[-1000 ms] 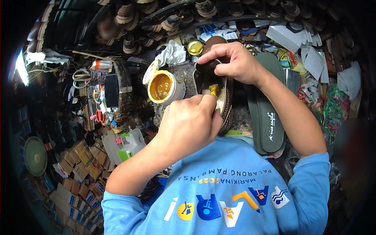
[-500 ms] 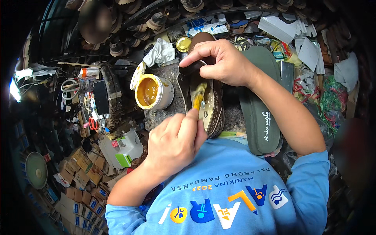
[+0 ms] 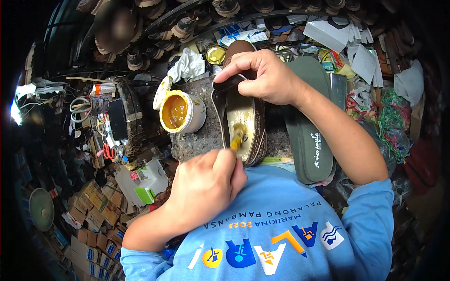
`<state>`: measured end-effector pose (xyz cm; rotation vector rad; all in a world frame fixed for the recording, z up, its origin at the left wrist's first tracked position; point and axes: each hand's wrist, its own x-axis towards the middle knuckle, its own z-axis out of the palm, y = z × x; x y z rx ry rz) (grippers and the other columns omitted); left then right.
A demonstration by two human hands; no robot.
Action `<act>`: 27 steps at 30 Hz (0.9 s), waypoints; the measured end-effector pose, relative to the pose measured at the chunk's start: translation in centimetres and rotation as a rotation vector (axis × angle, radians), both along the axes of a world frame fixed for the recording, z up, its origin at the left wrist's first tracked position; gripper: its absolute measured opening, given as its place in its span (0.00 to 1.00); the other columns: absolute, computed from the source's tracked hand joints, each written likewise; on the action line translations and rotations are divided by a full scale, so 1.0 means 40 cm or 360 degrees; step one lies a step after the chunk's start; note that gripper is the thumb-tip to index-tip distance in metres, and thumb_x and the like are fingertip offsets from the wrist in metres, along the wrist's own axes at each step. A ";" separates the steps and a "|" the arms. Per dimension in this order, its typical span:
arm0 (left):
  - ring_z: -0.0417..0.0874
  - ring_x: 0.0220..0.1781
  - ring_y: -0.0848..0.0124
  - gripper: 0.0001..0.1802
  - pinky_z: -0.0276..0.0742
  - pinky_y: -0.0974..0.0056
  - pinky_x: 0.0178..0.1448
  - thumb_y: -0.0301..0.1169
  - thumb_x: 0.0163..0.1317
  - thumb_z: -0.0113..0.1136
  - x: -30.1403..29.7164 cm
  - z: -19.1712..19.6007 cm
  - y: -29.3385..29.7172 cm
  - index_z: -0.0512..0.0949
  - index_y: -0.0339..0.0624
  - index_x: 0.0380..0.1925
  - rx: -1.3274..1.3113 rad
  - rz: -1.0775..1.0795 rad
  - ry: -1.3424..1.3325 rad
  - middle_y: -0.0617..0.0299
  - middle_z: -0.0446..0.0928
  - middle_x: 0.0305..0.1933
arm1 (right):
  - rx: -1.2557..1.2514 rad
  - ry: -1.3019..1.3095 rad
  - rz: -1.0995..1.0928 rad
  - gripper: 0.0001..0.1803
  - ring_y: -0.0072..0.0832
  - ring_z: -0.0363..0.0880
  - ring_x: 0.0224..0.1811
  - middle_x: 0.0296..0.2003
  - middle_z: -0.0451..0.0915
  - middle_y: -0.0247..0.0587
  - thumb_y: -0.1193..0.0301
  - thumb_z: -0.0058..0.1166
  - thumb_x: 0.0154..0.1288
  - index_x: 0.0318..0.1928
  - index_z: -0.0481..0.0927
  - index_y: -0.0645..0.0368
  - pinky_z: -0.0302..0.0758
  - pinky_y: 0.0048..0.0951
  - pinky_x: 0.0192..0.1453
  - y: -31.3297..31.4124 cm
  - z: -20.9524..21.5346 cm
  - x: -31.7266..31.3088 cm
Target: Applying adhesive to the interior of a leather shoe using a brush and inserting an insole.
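Observation:
A brown shoe (image 3: 259, 126) lies with its toe away from me on a dark, rough work surface (image 3: 185, 143). My right hand (image 3: 269, 77) pinches the edge of its opening between thumb and forefinger. In my left hand (image 3: 204, 185) is a small brush (image 3: 238, 139), its handle mostly hidden by my fingers. The bristles, coated in yellowish stuff, touch the pale inner sole near the heel, which looks wet and shiny. Left of the shoe, an open white tub (image 3: 196, 117) holds amber glue-like paste, its smeared lid (image 3: 162, 92) tipped up behind.
Dark green insoles (image 3: 304, 112) lie right of the shoe, beneath my right forearm. A crumpled white cloth (image 3: 187, 64) and a round yellow-topped can (image 3: 215, 55) sit behind the tub. Scraps crowd the right side; shoes line the far shelves, and small boxes (image 3: 96, 241) pile up lower left.
My left hand has drawn the brush toward me, from the shoe's middle to near the heel. More of the inner sole now shows wet. My right hand keeps its pinch on the shoe.

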<state>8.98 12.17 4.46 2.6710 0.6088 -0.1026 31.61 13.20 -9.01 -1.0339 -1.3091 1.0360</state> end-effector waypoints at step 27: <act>0.75 0.20 0.81 0.17 0.66 0.75 0.22 0.39 0.79 0.55 -0.333 -0.346 0.274 0.79 0.36 0.55 -0.1697 0.1727 -0.1749 0.57 0.86 0.36 | -0.0507 0.0391 0.0131 0.29 0.12 0.82 0.29 0.41 0.89 0.41 0.82 0.54 0.48 0.56 0.85 0.67 0.72 0.11 0.24 0.118 0.122 0.063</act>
